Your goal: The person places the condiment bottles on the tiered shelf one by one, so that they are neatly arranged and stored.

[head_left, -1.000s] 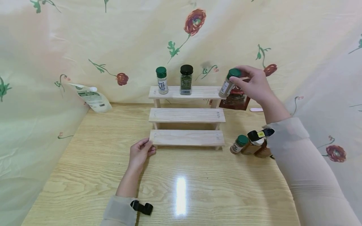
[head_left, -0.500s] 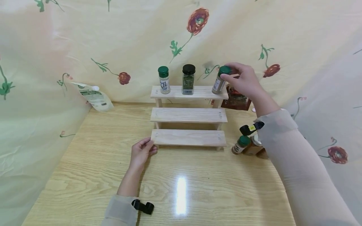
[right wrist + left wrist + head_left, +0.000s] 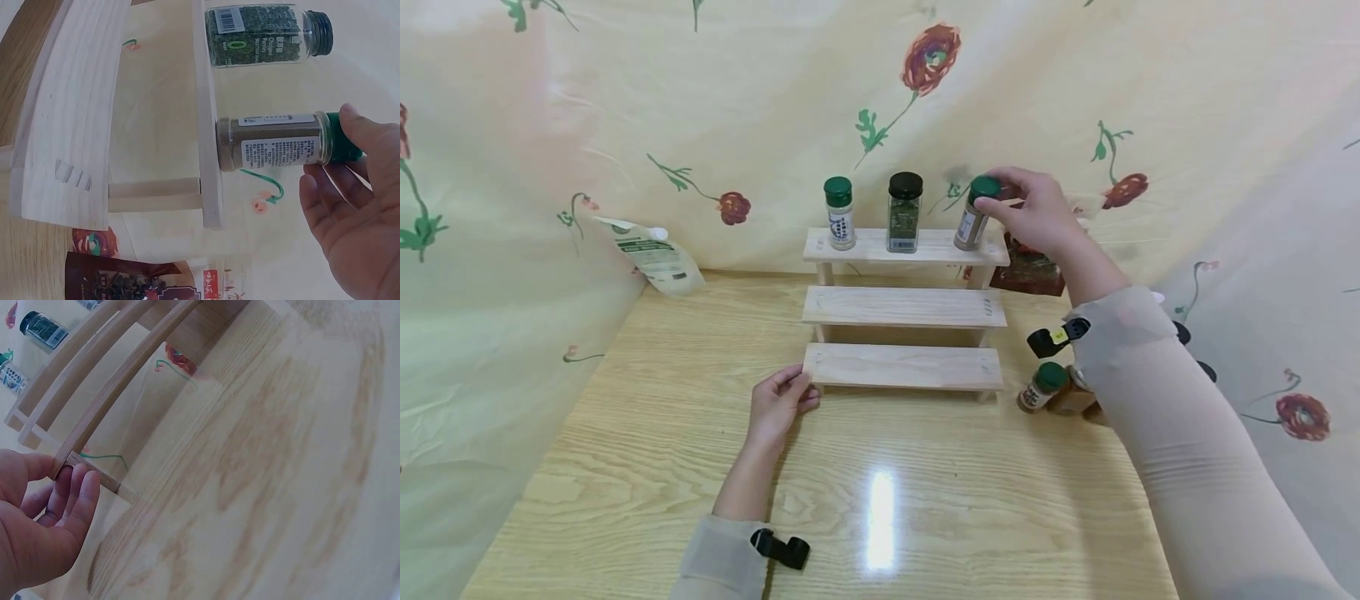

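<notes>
Pinches from above, with fingers of right hand (image 3: 1032, 208), green-capped clear round jar (image 3: 970, 228), long axis near-upright, on top tier of pale wooden rack (image 3: 904, 307); grips bottom tier's left end with left hand (image 3: 778, 398).

A three-tier rack (image 3: 904, 307) stands on the table (image 3: 880, 446), its tiers rising toward the cloth backdrop (image 3: 775, 100). Along the top tier (image 3: 872, 244), left to right, are a spice shaker (image 3: 841, 229), a parsley jar (image 3: 903, 223) and a second spice shaker (image 3: 970, 229), with the right hand (image 3: 1033, 208) at its cap. The left hand (image 3: 775, 407) is at the front left corner of the lowest tier (image 3: 902, 367). A spouted pouch (image 3: 655, 262) leans at the table's back left; a food packet (image 3: 1033, 273) is behind the rack's right end. Right of the rack, a third spice shaker (image 3: 1041, 389) stands beside a jar (image 3: 1071, 402), partly hidden by the right sleeve (image 3: 1157, 375).
</notes>
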Demonstrator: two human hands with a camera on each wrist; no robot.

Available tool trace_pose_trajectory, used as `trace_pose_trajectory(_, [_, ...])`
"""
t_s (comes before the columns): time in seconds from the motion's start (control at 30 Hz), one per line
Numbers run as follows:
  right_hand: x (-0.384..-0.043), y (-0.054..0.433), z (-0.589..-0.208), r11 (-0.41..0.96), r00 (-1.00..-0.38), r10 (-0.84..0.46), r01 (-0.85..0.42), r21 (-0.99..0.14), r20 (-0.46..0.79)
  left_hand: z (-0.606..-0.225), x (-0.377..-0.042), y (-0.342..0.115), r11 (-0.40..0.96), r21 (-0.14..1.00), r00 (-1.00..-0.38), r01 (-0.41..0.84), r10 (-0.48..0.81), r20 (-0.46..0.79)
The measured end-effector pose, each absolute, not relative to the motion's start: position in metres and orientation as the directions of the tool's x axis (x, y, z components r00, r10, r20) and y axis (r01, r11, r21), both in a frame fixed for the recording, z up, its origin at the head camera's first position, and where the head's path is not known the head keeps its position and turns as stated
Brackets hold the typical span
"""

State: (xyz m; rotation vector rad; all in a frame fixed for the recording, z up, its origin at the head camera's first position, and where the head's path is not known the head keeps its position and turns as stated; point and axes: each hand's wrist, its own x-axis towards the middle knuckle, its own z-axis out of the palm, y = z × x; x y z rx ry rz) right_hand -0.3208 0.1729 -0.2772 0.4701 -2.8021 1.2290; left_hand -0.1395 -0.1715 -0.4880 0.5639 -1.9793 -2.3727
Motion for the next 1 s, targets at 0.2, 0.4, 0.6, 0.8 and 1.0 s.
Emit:
trace_pose_trajectory(0.2, [-0.32, 0.173, -0.278, 0.634, -0.954, -0.262, -0.282, -0.72, 0.143, -0.488, -0.138, -0.171, -0.211, 0.952, -0.939, -0.223, -0.217, -0.268])
trace_pose_trajectory(0.4, [-0.323, 0.173, -0.282, 0.642, -0.95, -0.28, -0.294, -0.708, 0.14, -0.49, -0.138, -0.17, -0.213, 0.95, -0.938, -0.226, -0.216, -0.272])
trace_pose_trajectory(0.6, [-0.319, 0.176, -0.287, 0.649, -0.95, -0.268, -0.302, -0.699, 0.162, -0.489, -0.138, -0.169, -0.209, 0.952, -0.939, -0.223, -0.217, -0.267])
trace_pose_trajectory(0.8, [-0.307, 0.187, -0.293, 0.642, -0.947, -0.215, -0.321, -0.696, 0.239, -0.488, -0.139, -0.169, -0.215, 0.95, -0.936, -0.226, -0.223, -0.273])
trace_pose_trajectory(1.0, [-0.293, 0.203, -0.297, 0.649, -0.943, -0.186, -0.329, -0.687, 0.276, -0.487, -0.139, -0.17, -0.217, 0.951, -0.936, -0.221, -0.225, -0.269])
